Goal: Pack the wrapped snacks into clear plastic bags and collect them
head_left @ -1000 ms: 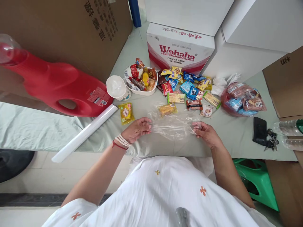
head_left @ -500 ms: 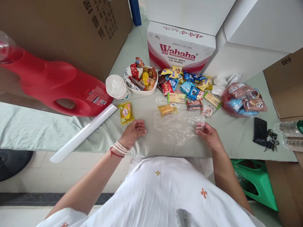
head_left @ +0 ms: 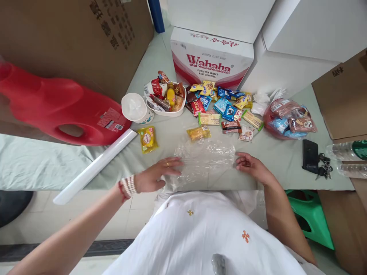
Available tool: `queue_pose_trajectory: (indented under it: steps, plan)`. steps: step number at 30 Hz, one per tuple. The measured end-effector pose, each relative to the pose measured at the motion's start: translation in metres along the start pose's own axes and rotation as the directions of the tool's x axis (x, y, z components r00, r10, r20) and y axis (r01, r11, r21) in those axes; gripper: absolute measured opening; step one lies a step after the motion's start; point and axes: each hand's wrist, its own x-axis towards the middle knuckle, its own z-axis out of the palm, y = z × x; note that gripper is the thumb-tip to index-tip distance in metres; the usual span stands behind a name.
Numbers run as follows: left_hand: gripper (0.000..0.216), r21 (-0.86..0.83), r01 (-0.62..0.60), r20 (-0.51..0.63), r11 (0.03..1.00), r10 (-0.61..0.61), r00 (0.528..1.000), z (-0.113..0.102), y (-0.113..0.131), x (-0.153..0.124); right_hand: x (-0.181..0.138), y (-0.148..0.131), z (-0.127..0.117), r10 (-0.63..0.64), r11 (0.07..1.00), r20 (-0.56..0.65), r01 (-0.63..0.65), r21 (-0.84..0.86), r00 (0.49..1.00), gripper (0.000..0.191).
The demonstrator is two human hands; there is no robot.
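A clear plastic bag (head_left: 206, 162) lies spread flat on the pale green cloth in front of me. My left hand (head_left: 156, 177) rests on its left edge with the fingers stretched out flat. My right hand (head_left: 250, 165) touches the bag's right edge, fingers curled and pinching the plastic. Just beyond the bag lie a yellow snack packet (head_left: 198, 133) and, further left, another yellow packet (head_left: 147, 139). A pile of small wrapped snacks (head_left: 225, 109) spreads behind them.
A red jug (head_left: 60, 110) lies on its side at left beside a white tube (head_left: 94, 168), a paper cup (head_left: 134, 107) and a white dish of snacks (head_left: 166, 97). A Wahaha box (head_left: 210, 63) stands behind. A red bag of snacks (head_left: 289, 120), phone (head_left: 309, 152), keys and bottles lie right.
The bag was held up taut between both hands, then my left hand let go. Now it lies flat and my left hand has come back, open, onto its left edge.
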Motion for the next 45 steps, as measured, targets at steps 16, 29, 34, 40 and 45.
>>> queue_pose_trajectory:
  steps: [16,29,34,40,45]
  plan:
    - [0.051,0.465,0.168,-0.178,0.869,-0.095,0.980,0.077,0.023,0.067,0.148,-0.091,-0.060,0.029,0.297,-0.371,-0.363,-0.883,0.928,0.062]
    - [0.070,0.420,0.185,-0.155,0.888,-0.131,0.979,0.094,0.016,0.054,0.145,-0.171,0.027,-0.257,0.223,0.048,0.108,-0.969,0.965,0.056]
    - [0.072,0.428,0.200,-0.168,0.881,-0.140,0.976,0.095,0.018,0.053,0.170,-0.161,0.070,-0.190,0.162,0.232,0.264,-0.951,0.954,0.065]
    - [0.064,0.403,0.227,-0.213,0.887,-0.150,0.966,0.094,0.020,0.055,0.148,-0.150,0.037,-0.209,0.204,0.041,0.084,-0.975,0.977,0.058]
    - [0.063,0.365,0.232,-0.216,0.902,-0.160,0.963,0.096,0.023,0.063,0.089,-0.158,0.025,-0.405,0.441,-0.177,0.022,-0.897,0.897,0.068]
